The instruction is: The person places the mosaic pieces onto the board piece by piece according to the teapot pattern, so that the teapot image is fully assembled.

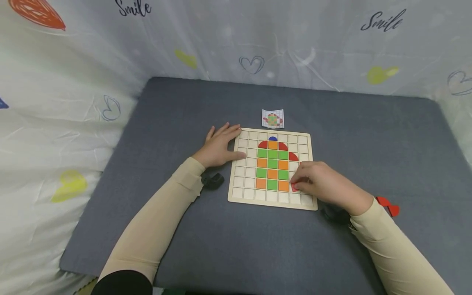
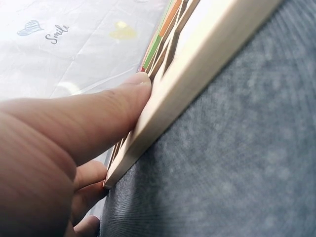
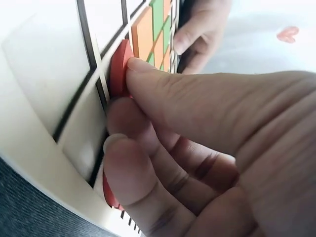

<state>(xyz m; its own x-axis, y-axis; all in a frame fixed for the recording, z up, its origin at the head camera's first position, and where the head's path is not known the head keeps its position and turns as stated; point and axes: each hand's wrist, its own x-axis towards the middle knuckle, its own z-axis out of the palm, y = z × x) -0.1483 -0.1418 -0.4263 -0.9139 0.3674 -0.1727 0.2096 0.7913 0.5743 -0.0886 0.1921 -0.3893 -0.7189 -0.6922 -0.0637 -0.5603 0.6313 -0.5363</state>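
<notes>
You had a small pattern card lying on the grey mat just beyond the far edge of the board, and two loose red pieces sat together on the mat off to the right. Around the mat hung a white cloth printed with hearts and the word "Smile".

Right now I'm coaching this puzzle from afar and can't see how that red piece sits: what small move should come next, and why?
Probably press the red piece flat into its cell. The right hand pinches it tilted on edge beside the bottom orange tile, while the left hand steadies the board.
</notes>
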